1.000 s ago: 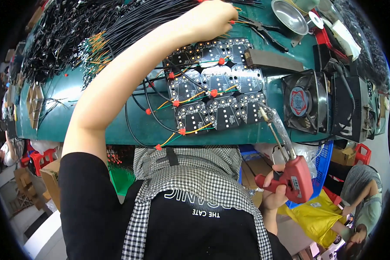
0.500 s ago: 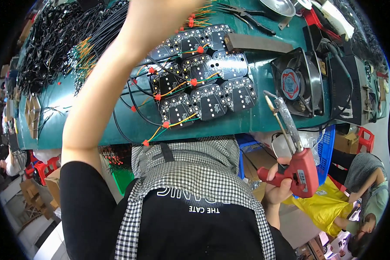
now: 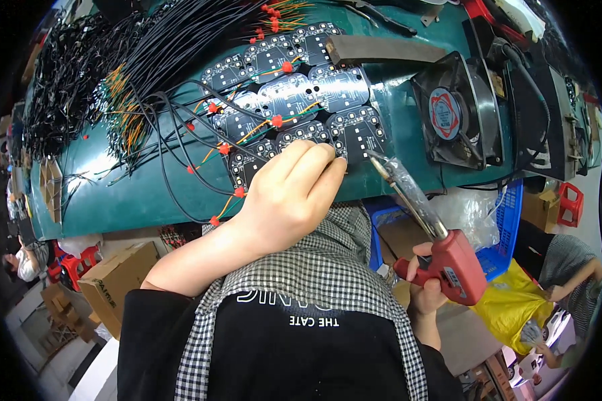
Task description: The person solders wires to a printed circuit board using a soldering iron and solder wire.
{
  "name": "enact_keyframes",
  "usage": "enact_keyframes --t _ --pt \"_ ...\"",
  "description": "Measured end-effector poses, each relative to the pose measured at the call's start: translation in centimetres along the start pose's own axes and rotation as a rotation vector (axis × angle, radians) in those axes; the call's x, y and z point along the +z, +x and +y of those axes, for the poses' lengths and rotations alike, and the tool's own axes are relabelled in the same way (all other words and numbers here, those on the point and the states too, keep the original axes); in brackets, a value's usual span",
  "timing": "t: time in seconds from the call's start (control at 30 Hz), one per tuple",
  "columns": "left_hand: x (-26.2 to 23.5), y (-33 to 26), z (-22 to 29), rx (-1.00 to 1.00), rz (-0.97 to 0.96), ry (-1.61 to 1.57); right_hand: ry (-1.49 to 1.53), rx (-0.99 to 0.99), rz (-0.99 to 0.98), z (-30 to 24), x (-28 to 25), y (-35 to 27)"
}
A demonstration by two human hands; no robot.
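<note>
My left hand point(image 3: 291, 190) is over the near edge of a panel of black circuit boards point(image 3: 358, 137), fingers bent down and drawn together. Its fingertips are partly hidden, so I cannot make out what they pinch. Gripped by its handle in my right hand point(image 3: 427, 291) is a red soldering gun point(image 3: 460, 267). The gun's metal tip points up and left, close to the panel's right near corner; I cannot tell whether it touches. Black cables with red ties point(image 3: 277, 121) and thin orange and green wire ends lie across the boards.
A flat metal bar point(image 3: 388, 50) lies on the panel's far edge. To its right stands a square fan point(image 3: 448, 113). Bundles of black cables point(image 3: 174, 50) cover the far left of the green table point(image 3: 107, 204). Pliers point(image 3: 381, 19) lie at the back; a blue crate point(image 3: 508, 234) sits below the table.
My left hand has come down from the far side of the table to the panel's near edge. The soldering gun's tip has moved left, closer to the boards.
</note>
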State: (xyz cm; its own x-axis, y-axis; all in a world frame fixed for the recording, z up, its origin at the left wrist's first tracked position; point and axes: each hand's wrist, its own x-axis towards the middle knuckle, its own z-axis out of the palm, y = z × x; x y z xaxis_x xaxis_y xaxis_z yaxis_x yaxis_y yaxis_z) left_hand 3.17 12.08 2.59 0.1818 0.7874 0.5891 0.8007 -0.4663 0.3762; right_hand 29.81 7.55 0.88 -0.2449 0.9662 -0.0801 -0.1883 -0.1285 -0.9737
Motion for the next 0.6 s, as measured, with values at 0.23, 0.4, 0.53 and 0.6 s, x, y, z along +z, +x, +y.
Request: enact_keyframes --t 0.23,0.4,0.53,0.6 --pt "-0.51 -0.21 -0.14 0.026 0.035 -0.025 0.035 0.025 -0.035 0.24 -0.34 -0.17" --pt "-0.06 -0.17 0.05 -0.046 0.025 -0.024 0.047 0.020 -0.010 0.16 -0.07 0.17" --pt "-0.63 -0.32 0.04 -0.030 -0.050 -0.005 0.007 0.037 -0.032 0.37 -0.50 -0.10" --pt "-0.56 -0.64 -0.29 0.035 -0.101 0.025 -0.015 0.042 -0.041 0.46 -0.59 -0.21"
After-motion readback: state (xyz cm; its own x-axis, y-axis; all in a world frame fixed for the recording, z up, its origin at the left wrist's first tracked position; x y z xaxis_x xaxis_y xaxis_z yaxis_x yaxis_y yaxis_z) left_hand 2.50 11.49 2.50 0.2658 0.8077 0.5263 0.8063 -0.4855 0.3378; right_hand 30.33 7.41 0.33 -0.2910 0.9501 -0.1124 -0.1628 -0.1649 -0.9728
